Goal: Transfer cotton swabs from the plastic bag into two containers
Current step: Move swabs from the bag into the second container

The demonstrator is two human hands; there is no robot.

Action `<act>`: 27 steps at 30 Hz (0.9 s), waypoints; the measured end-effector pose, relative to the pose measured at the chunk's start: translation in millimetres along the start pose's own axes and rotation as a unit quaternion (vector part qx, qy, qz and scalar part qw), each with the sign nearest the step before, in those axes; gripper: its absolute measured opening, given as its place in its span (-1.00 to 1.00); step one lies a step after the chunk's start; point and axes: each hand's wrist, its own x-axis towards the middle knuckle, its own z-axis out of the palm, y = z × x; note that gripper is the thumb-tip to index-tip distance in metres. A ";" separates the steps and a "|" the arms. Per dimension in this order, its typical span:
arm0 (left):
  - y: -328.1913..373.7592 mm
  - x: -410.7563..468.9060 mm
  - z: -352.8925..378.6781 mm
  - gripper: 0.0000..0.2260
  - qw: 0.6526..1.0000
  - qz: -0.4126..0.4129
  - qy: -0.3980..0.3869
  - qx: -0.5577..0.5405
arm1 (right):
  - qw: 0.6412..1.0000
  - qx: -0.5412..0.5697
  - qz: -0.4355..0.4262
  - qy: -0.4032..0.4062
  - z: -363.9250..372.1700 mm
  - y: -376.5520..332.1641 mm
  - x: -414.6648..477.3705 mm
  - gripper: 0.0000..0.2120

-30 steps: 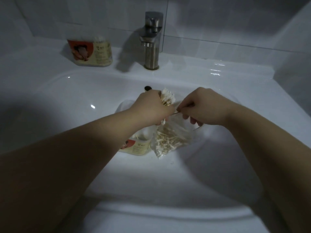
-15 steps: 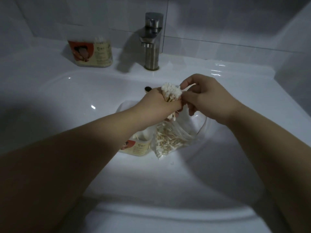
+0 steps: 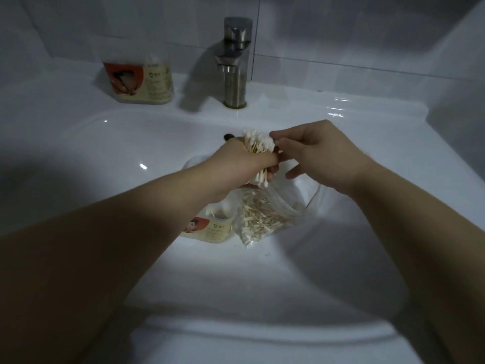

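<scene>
Nearest, at the bottom of the frame, lies the glazed white sink (image 3: 262,337), hard and slick, so anything dropped here will skid toward the bowl's low point.

Just below frame centre the bag (image 3: 265,219) lies in the bowl, thin clear film, crumpled, with its mouth gaping to the right. It is limp and almost weightless. I judge it best held by the mouth edge, since a grip on the belly would crush the loose swabs (image 3: 262,214) inside. These are light, thin wooden sticks with soft cotton heads. They are stiff enough to bunch, but likely to snap if bent and to fan out if held loosely. Take them round the middle of the sticks, not by the fluffy ends.

Touching the bag's left side stands 1 open tub (image 3: 210,227), rounded clear plastic with a cream and red label. A few swabs show inside.

Above these, at frame centre, the 2 hands meet. The left hand (image 3: 244,164) is wrapped tight round a bundle (image 3: 258,143) of swabs at mid-stick, with heads showing above and below the fist. The right hand (image 3: 322,153) has thumb and forefinger nipped on the heads at the bundle's right edge. Its other fingers hang slack.

Behind the bundle a dark drain (image 3: 227,136) peeps out. Farther up, a brushed-metal tap (image 3: 236,61) rises at top centre. At upper left, on the ledge, a 2nd tub (image 3: 139,82) with the same label holds swabs, their white heads showing at its top.
</scene>
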 end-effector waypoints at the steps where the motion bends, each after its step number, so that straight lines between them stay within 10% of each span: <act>1: 0.4 0.5 0.3 -0.96 1.000 -0.008 0.013 0.005 | 1.000 0.003 0.014 -0.002 -0.4 -0.7 0.4 -0.73; 10: 1.3 1.7 -0.5 -0.94 0.999 -0.021 0.043 0.002 | 0.906 -0.335 0.052 -0.255 8.7 -3.0 -10.0 -0.79; 20: -1.0 2.1 0.1 -0.97 0.999 -0.008 0.025 0.028 | 0.809 -0.492 -0.063 -0.316 38.1 4.1 -7.7 -0.79; 27: -3.1 2.1 1.5 -0.95 0.999 0.000 0.010 0.048 | 0.802 -0.529 -0.068 -0.268 35.4 4.0 -4.8 -0.67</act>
